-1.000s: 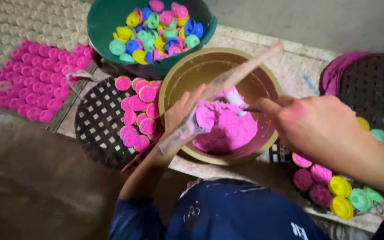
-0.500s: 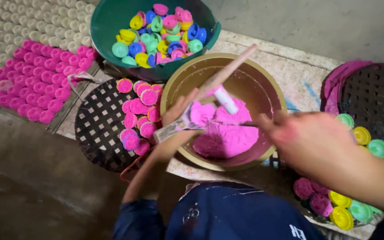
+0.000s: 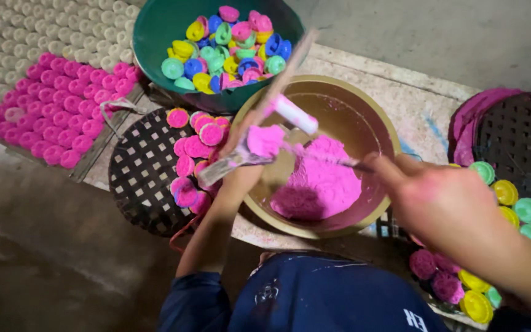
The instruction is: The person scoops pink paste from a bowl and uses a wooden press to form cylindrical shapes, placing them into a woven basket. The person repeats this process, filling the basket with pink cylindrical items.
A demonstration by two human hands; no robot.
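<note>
Since the earlier frame our right hand (image 3: 456,209) has drawn back toward the right rim of the tan bowl (image 3: 383,123). Its grip is clamped on a thin tool (image 3: 333,158). Our left hand (image 3: 241,166) is clamped on a stick (image 3: 278,86) and a mold heaped with pink powder (image 3: 265,140). A jolt could spill powder over the rim; the green tub (image 3: 155,37) and black trays (image 3: 136,178) crowd the bench, leaving little free room.

No packages, labels, signs or screens show anywhere in the frame; the only lettering is a small white mark on dark blue clothing (image 3: 415,319), lower right.
</note>
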